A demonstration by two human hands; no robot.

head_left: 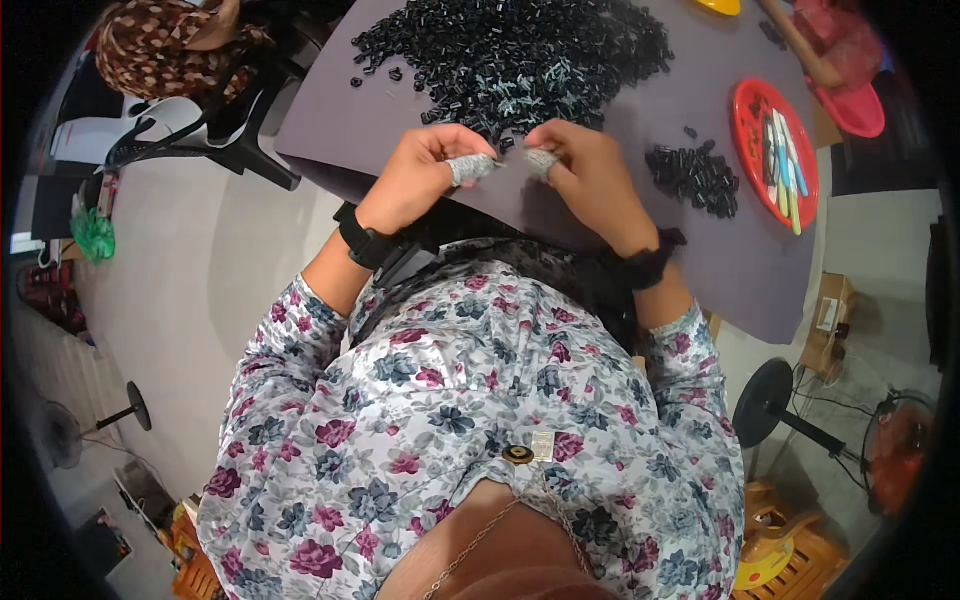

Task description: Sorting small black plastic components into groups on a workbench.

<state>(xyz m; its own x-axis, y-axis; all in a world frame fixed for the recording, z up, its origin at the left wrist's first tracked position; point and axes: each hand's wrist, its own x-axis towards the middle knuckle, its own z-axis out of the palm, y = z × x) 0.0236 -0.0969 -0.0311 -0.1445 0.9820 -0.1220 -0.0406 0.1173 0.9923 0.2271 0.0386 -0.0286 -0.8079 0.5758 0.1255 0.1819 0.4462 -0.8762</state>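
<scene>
My left hand [418, 178] is closed in a pinch over the near edge of the table, its thumb wrapped in whitish-grey tape. Facing it, a small gap away, my right hand [592, 178] also pinches, with similar wrapping on a digit. Whatever sits between the fingertips is too small to make out. Just beyond both hands spreads a large heap of small black plastic pieces [520, 50], with thin pale grey bits [515, 98] scattered on its near side. To the right of my right hand lies a smaller pile of black pieces [697, 180].
On the purple-grey table [330, 110], a red oval tray [745, 125] holds several slim tools [785, 165] with white, blue and yellow-green parts. Another person's arm [805, 45] reaches in at top right. A black chair [265, 150] stands left; a fan [765, 400] stands lower right.
</scene>
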